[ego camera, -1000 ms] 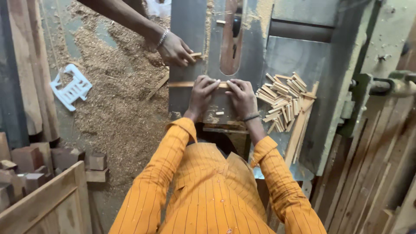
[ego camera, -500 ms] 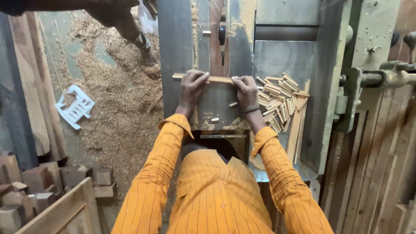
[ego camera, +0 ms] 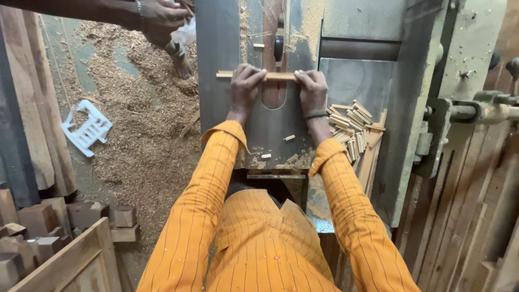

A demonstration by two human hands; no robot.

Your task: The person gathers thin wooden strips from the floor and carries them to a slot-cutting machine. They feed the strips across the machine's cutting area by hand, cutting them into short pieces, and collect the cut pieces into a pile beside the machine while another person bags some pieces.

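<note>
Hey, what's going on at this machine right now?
A person in an orange striped shirt presses a thin wooden strip flat across the slot of a metal saw table, left hand and right hand on either side. Cut wooden pieces are piled to the right. Another person's hand reaches in above a sawdust-covered floor.

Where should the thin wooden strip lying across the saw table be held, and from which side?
Hold the wooden strip at its two ends, from the near side, as the left hand and right hand do. It lies crosswise over the blade slot, so the middle is best left free, fingers probably safest either side.
</note>
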